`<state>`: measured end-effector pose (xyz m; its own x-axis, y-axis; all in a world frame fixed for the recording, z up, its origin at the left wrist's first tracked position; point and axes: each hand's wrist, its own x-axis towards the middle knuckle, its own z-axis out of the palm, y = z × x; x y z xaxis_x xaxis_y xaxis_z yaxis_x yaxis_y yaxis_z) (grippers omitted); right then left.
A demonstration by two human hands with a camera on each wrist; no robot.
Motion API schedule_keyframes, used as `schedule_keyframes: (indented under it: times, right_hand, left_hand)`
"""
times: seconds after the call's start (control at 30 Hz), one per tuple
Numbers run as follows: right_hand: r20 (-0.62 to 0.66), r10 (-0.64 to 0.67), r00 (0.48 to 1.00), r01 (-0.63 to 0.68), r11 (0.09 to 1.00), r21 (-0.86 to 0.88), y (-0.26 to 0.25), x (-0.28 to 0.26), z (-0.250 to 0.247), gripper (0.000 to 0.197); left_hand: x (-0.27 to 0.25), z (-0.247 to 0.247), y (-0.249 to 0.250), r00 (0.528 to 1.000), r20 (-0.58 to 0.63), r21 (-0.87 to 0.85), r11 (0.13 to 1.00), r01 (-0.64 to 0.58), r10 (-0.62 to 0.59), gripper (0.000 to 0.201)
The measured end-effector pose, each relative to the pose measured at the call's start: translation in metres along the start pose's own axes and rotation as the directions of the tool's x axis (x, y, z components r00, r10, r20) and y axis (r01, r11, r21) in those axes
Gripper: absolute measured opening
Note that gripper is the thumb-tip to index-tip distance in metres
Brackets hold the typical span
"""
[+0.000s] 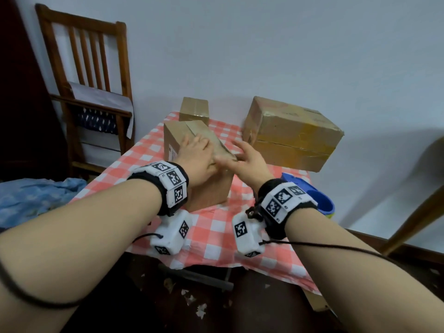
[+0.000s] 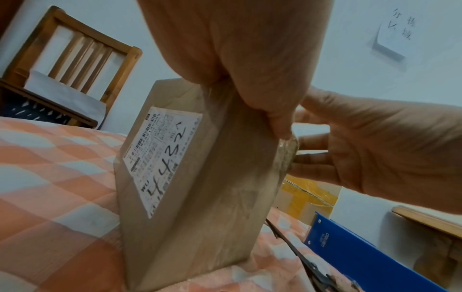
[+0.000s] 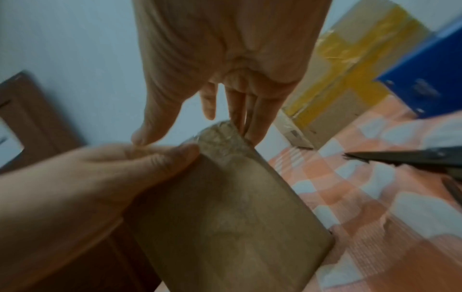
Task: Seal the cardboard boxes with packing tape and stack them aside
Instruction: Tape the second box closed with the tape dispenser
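Left hand (image 1: 195, 156) lies flat atop the box (image 1: 209, 188); right hand (image 1: 249, 161) touches its corner.

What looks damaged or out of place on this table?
The large box at the far right is dented and creased, patched with wrinkled yellow tape. On the near box, under both hands, the tape end is crumpled at the corner. Paper scraps litter the floor below the table edge.
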<state>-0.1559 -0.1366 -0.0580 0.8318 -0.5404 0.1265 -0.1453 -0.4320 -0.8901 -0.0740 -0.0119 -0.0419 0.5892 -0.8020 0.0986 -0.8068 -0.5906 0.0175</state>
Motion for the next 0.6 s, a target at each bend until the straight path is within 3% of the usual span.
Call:
schedule_keyframes:
  times: [0.07,0.17,0.33,0.47,0.6]
  right_hand:
    - [0.025,-0.074,0.997,0.077,0.989,-0.130,-0.003,0.001,0.000,0.060]
    - [0.017,-0.076,0.997,0.075,0.997,0.013,0.005,0.001,-0.009,0.040]
    - [0.076,-0.015,0.997,0.009,0.997,0.083,0.003,0.000,-0.016,0.036]
    - [0.042,-0.102,0.994,0.110,0.955,-0.276,-0.007,0.001,-0.003,0.049]
    - [0.040,-0.164,0.986,0.169,0.945,-0.280,0.001,0.001,-0.004,0.034]
  left_hand:
    - [0.000,-0.001,-0.001,1.000,0.011,-0.056,0.998,0.010,-0.009,0.066]
    - [-0.004,-0.007,-0.002,1.000,0.022,-0.201,0.979,0.019,-0.014,0.073]
    - [-0.007,-0.014,-0.007,0.993,0.113,-0.339,0.938,0.067,-0.031,0.100]
    - [-0.008,-0.016,-0.007,0.990,0.133,-0.368,0.926,0.089,-0.042,0.103]
    - [-0.008,-0.021,-0.002,0.984,0.161,-0.426,0.894,0.140,-0.078,0.106]
